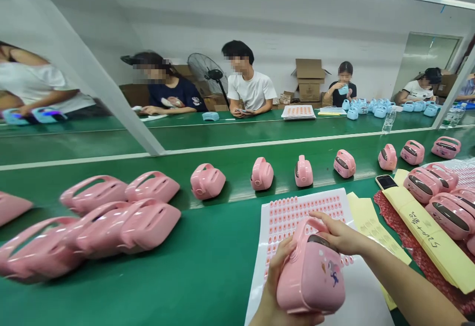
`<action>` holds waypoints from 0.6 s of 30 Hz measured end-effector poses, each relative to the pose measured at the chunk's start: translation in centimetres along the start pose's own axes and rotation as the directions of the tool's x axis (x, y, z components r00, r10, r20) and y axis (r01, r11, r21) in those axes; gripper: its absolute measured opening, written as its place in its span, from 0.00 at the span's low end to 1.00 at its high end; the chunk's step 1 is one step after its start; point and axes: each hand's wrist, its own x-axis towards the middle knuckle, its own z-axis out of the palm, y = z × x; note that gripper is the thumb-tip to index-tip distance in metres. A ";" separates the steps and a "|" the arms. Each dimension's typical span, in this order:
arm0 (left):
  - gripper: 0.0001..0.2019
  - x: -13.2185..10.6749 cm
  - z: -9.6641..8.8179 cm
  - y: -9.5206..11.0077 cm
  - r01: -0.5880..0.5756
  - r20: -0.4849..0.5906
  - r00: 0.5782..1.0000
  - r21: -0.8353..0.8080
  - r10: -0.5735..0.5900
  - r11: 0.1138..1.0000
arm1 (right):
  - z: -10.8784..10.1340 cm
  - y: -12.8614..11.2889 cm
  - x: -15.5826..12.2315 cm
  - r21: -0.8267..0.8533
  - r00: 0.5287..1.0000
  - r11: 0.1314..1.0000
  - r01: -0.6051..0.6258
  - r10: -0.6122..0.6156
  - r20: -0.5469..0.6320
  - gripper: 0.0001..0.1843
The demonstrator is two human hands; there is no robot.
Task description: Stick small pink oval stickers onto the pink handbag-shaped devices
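A glossy pink plastic case with a carry handle (311, 276) is held up over the sticker sheet, tilted. It has a dark oval window near the top and a small cartoon print on the front. My left hand (276, 281) wraps around its left side and underneath. At the top, my right hand (330, 232) grips by the handle, thumb close to the dark window; its fingertips are partly hidden behind the case. Beneath lies a white sheet of small red-and-pink oval stickers (282, 222), partly covered by the case and hands.
Pink cases (148, 227) crowd the left of the green table (185, 281); others line the conveyor (230, 153). To the right are yellow sheets (367, 217), a phone (386, 182), a yellow paper stack (426, 232) and red bubble wrap (404, 237). Several people sit opposite.
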 end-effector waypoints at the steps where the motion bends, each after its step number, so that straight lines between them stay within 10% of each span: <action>1: 0.48 -0.1 0.0 0.1 0.023 -0.017 1.000 -0.028 -0.023 0.999 | 0.2 0.0 -0.2 0.025 1.000 0.999 -0.028 0.028 -0.004 0.28; 5: 0.42 -0.2 1.2 0.9 0.187 -0.081 0.974 -0.247 -0.213 0.951 | 0.7 -0.1 -1.1 0.177 0.969 0.954 -0.242 0.228 0.094 0.35; 12: 0.36 0.4 3.7 1.4 0.403 -0.091 0.835 -0.569 -0.542 0.717 | 0.7 0.4 -2.4 0.399 0.970 0.886 -0.238 0.196 0.144 0.32; 18: 0.37 1.5 4.5 -1.3 0.500 -0.095 0.746 -0.575 -0.660 0.647 | -4.1 0.7 -3.7 0.374 0.895 0.910 -0.178 0.308 -0.322 0.40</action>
